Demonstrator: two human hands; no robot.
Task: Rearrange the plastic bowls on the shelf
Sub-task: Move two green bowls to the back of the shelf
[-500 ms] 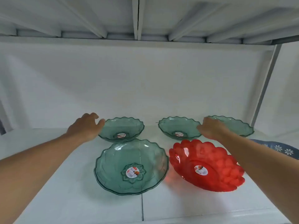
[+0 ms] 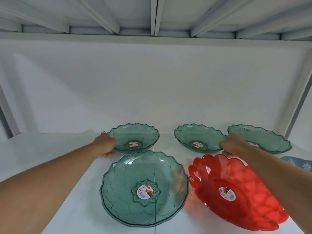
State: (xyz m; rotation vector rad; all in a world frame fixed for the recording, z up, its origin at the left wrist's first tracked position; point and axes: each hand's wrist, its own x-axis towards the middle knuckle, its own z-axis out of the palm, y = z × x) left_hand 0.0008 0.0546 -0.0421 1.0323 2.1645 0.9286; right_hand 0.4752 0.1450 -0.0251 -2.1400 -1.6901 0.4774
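Three small green bowls stand in a back row on the white shelf: a left bowl, a middle bowl and a right bowl. In front lie a large green bowl and a red scalloped bowl. My left hand grips the left rim of the left small bowl, thumb under it. My right hand grips the right rim of the middle small bowl, hiding part of the right bowl.
A shelf board with ribs hangs low overhead. A white back wall closes the rear. A metal upright stands at the right. A blue flowered dish pokes in at the right edge.
Both hands have dropped from above the rims and closed onto the small bowls, left on the left bowl, right on the middle bowl.
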